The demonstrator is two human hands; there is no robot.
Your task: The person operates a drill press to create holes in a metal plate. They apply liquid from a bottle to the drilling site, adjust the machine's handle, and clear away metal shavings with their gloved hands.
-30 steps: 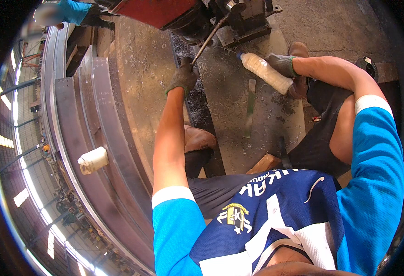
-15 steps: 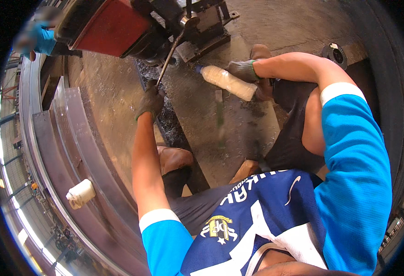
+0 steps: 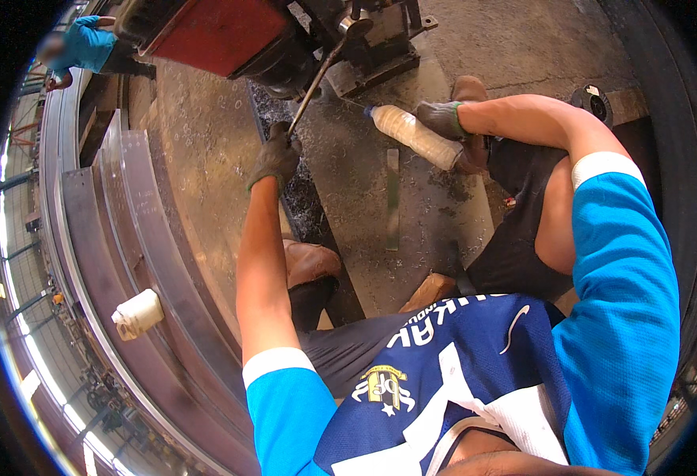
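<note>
My left hand [image 3: 275,155], in a dark work glove, grips the lower end of a long metal lever [image 3: 316,79] that rises to a red and black machine [image 3: 229,32] at the top. My right hand [image 3: 442,119], also gloved, holds a pale plastic bottle [image 3: 413,135] tilted with its blue-capped tip toward the machine's base [image 3: 380,47]. The bottle holds a cloudy whitish liquid. My knees and brown boots are below the hands.
A flat metal strip [image 3: 392,198] lies on the steel plate [image 3: 348,182] near dark metal shavings [image 3: 305,206]. Curved steel beams [image 3: 118,238] run along the left, one bearing a white roll [image 3: 137,314]. Another person in a blue glove [image 3: 86,46] is at the top left.
The view has shifted, so the machine and both hands sit lower and more to the left in the picture. My left hand stays on the lever and my right keeps the bottle.
</note>
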